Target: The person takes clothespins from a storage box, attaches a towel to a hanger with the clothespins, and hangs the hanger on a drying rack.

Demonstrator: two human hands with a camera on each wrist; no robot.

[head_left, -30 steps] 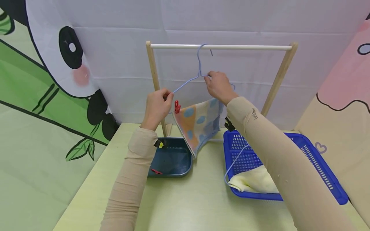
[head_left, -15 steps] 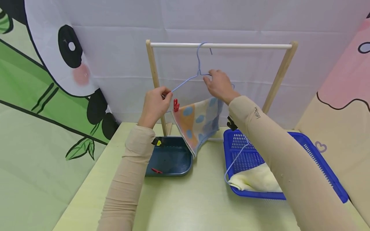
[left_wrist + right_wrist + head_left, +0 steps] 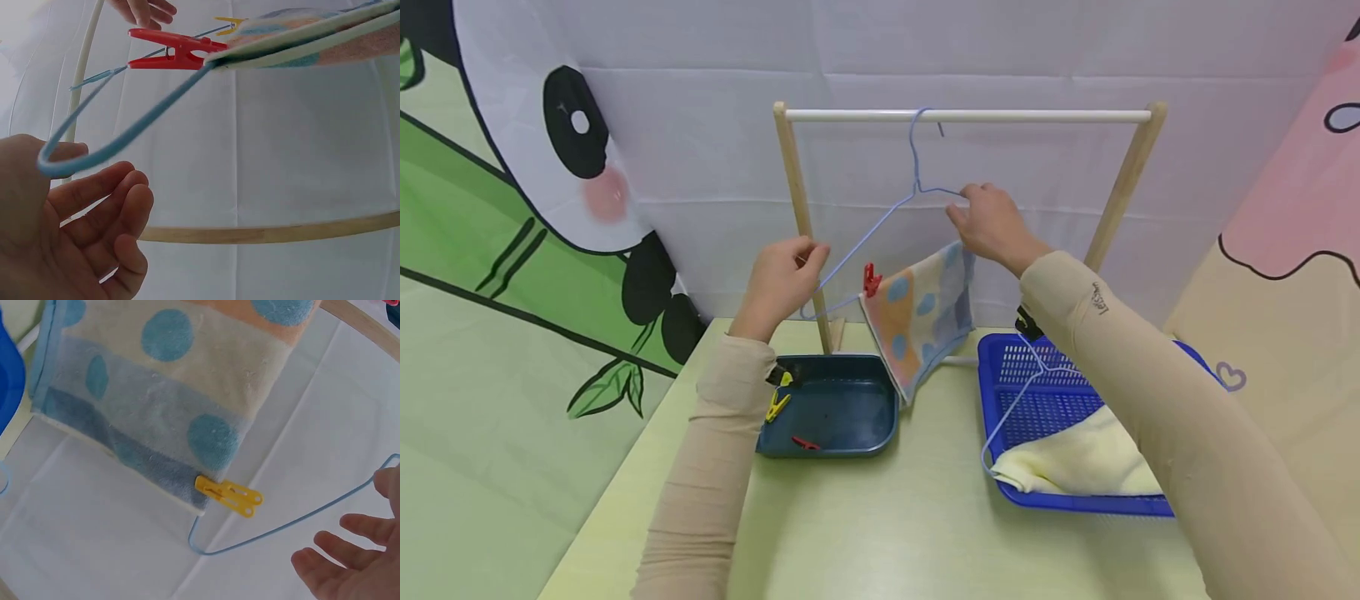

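A blue wire hanger hangs by its hook from the white bar of a small rack. A spotted towel hangs from its lower wire, held by a red clothespin at one corner and a yellow clothespin at the other. My left hand is beside the hanger's left end, its fingers loosely bent and gripping nothing in the left wrist view. My right hand is at the hanger's right shoulder, fingers spread in the right wrist view, one fingertip right at the wire.
A dark tray holding a yellow clothespin and a red clothespin stands below left. At right, a blue basket holds a pale yellow cloth and another blue hanger. Wooden rack posts flank the hanger.
My left hand has let go of the hanger and drawn left, uncovering its left end. My right hand has moved slightly right along the wire. The towel has swung a little.
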